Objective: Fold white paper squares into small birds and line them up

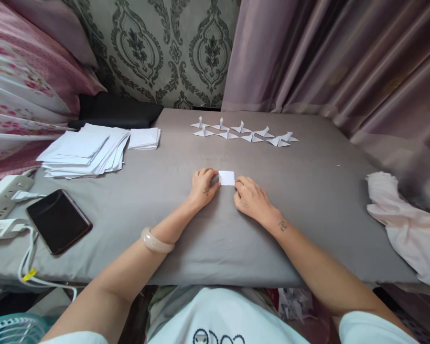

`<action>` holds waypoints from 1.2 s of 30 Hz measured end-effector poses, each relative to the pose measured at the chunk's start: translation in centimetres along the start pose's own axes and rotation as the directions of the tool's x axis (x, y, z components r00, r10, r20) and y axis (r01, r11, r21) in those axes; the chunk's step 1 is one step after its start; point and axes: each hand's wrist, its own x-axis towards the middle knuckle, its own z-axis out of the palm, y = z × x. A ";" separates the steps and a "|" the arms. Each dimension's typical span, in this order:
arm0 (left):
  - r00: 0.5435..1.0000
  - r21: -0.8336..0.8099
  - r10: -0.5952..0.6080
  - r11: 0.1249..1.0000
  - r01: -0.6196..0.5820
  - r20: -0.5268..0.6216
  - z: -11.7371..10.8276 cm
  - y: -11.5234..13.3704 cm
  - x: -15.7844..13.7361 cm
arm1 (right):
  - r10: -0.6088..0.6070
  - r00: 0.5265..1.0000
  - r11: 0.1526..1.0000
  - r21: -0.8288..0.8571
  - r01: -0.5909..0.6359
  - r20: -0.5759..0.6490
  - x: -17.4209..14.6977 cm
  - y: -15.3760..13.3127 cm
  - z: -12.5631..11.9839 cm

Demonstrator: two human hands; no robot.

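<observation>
A small white piece of folded paper (227,178) lies between my hands near the middle of the grey-covered table (172,167). My left hand (202,185) pinches its left edge between thumb and fingers. At the right edge, the fingers of my right hand (252,196) are curled and closed on the paper's side. Beyond the hands, several folded white paper cranes (241,128) stand in two rows toward the back of the table.
At the left lie a large stack of white paper (84,150) and a smaller stack (144,138). Nearer are a phone (59,220) and a power strip (7,196) with white cables. A pale cloth (404,224) rests at the right edge; curtains (308,57) hang behind.
</observation>
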 end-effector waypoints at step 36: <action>0.898 0.433 0.392 0.787 -0.440 0.199 -2.5 -0.5 0.3 | -0.202 0.968 0.979 -0.016 0.202 -0.146 2.2 0.5 1.9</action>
